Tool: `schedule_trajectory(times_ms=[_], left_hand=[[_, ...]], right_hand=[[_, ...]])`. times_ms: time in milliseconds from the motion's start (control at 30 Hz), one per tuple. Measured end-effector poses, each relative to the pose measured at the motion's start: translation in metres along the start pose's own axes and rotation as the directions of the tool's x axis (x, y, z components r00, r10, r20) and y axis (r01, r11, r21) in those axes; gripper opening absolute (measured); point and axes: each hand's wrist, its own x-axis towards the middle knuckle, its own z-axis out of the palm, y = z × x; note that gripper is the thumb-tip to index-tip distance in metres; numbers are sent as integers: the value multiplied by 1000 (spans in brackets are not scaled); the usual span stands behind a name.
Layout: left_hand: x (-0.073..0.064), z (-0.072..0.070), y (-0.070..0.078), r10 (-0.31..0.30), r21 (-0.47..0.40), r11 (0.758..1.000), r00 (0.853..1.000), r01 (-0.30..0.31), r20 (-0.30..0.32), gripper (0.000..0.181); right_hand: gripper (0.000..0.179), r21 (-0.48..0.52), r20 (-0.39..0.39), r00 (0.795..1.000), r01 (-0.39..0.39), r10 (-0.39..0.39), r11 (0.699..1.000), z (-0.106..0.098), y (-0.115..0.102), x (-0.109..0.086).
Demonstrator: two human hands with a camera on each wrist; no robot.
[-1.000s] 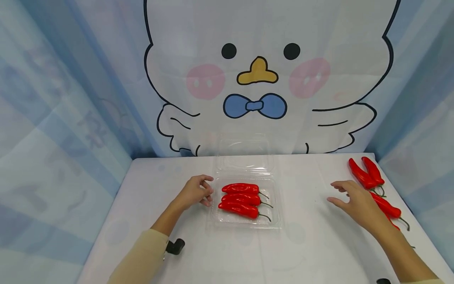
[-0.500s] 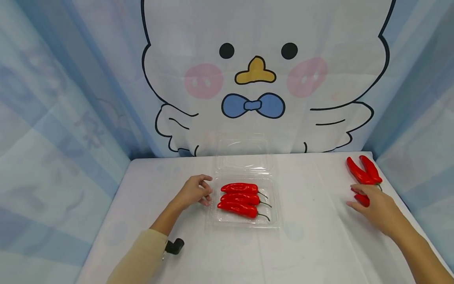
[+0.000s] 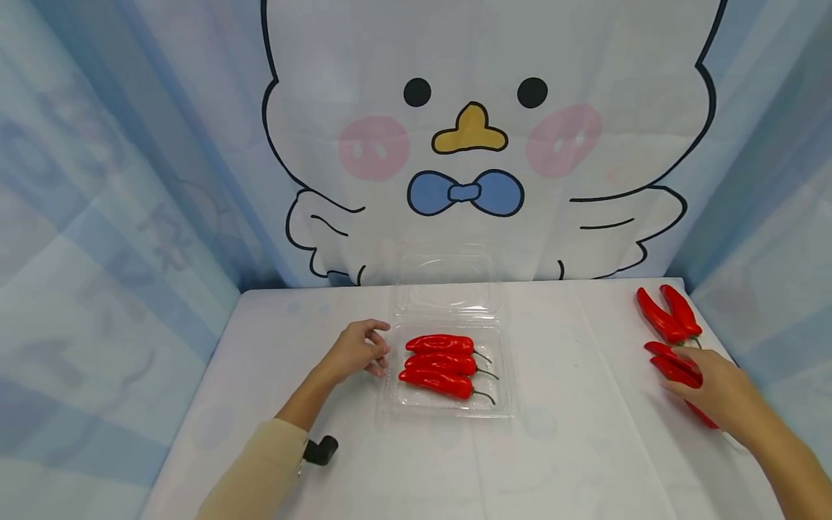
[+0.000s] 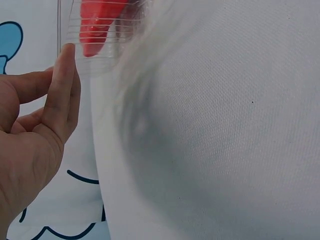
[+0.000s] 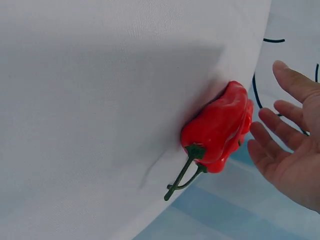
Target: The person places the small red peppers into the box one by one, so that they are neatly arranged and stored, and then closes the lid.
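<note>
A clear plastic clamshell box [image 3: 448,412] lies with its lid raised. Three red chili peppers [image 3: 442,365] with green stems lie side by side in it. My left hand [image 3: 357,350] is at the box's left edge, fingers loosely bent; in the left wrist view a fingertip is near or against the clear wall. At the table's right side, my right hand [image 3: 718,390] is over several loose red peppers [image 3: 676,368], thumb and fingers apart around one in the head view. In the right wrist view its spread fingers hold nothing, beside the peppers [image 5: 215,125].
Two more red peppers [image 3: 669,314] lie at the table's back right corner. The white-covered table [image 3: 552,448] meets a cartoon-printed curtain [image 3: 468,65] at the back. The raised lid [image 3: 445,278] stands near that curtain, and blue curtains flank both sides.
My right hand has moved right and slightly nearer to me, down over the loose peppers. The left hand and the box with its three peppers have not visibly moved.
</note>
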Motion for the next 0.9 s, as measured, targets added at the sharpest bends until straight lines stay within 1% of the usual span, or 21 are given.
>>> schedule_trajectory(times_ms=[200, 433, 633, 900], left_hand=[[-1, -1, 1, 2, 4, 1000, 1000, -2, 11, 48], [-2, -1, 2, 2, 1, 1000, 1000, -2, 12, 48], [-1, 0, 1, -3, 5, 1000, 1000, 3, 7, 48], [0, 0, 1, -10, 8, 1000, 1000, 10, 4, 48]], right_hand=[[90, -2, 26, 999, -39, 39, 999, 1, 7, -3], [84, -25, 40, 999, -32, 33, 999, 2, 7, -4], [82, -40, 28, 999, -22, 23, 999, 5, 11, -2], [87, -31, 55, 996, -75, 77, 997, 11, 11, -3]])
